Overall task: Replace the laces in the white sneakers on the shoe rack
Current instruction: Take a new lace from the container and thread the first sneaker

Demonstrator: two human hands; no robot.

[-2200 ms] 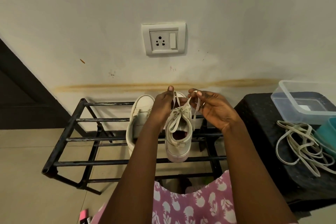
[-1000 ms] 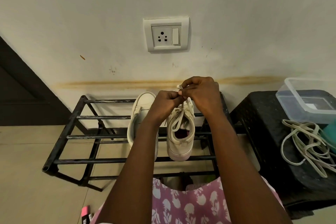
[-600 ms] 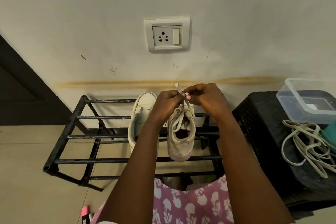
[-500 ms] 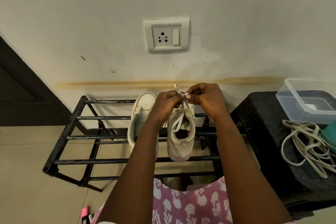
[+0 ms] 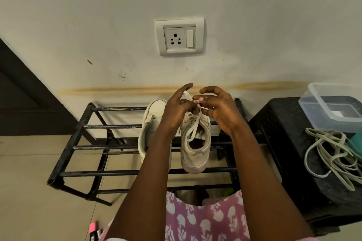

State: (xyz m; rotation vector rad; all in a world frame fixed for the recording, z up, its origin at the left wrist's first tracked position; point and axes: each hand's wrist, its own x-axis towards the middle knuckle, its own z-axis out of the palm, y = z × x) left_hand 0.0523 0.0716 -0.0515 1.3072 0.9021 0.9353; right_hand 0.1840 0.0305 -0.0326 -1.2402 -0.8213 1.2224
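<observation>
A dark door frame (image 5: 21, 92) occupies the far left edge. A pink object (image 5: 93, 226) lies on the floor at the bottom; its type cannot be determined. A black metal shoe rack (image 5: 98, 173) stands against the wall. Two white sneakers stand side by side on its top rails, heels toward the camera.

The left sneaker (image 5: 152, 115) is partly covered by the left forearm; its eyelets are not visible. The left hand (image 5: 176, 107) is raised above the front of the right sneaker (image 5: 193, 162). Its thumb and fingers pinch a white lace (image 5: 191, 133), and its index finger points upward. The lace end projects above the pinch. The lace is threaded through the right sneaker, and a loop of it hangs over the shoe opening.

A white wall socket (image 5: 179, 36) is mounted above the hands.

The right hand (image 5: 221, 111) meets the left hand at the same lace. Its fingers are curled, and its fingertips pinch the lace just beside the left hand's grip.

A pink floral garment (image 5: 205, 219) shows between the forearms.

A black stool (image 5: 284, 133) stands to the right of the rack. It carries a clear plastic box (image 5: 315, 107) at the rear, a loose pile of off-white laces (image 5: 331, 154) at the front, and a teal object (image 5: 355, 143) cut off by the right edge.
</observation>
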